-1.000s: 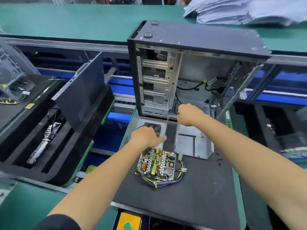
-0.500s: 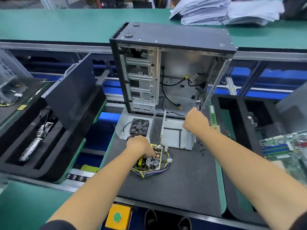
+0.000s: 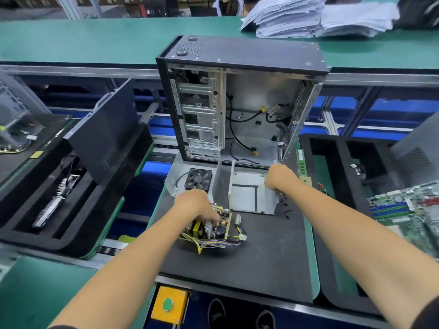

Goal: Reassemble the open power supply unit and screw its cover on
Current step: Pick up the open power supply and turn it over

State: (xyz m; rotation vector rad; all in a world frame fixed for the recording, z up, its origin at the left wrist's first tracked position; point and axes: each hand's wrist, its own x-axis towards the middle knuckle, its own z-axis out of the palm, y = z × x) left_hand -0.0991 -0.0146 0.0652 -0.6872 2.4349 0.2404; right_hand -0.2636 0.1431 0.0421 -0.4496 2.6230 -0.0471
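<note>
My left hand (image 3: 197,205) grips the circuit board (image 3: 213,225); right hand (image 3: 278,179) holds the metal housing (image 3: 247,198) wall, just right of the board.

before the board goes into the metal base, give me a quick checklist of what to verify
1. Left hand has the board: ok, fingers curl onto its top.
2. Right hand steadies the base: ok, it grips the right wall.
3. Base floor free of parts: ok, only the white pad shows.
4. Board wires clear of the base: ok, bundled on the mat near the board.
5. Cover with fan out of the way: ok, it lies left of the base.
6. Screws at hand: ok, loose on the mat right of the base; count cannot tell.
</note>
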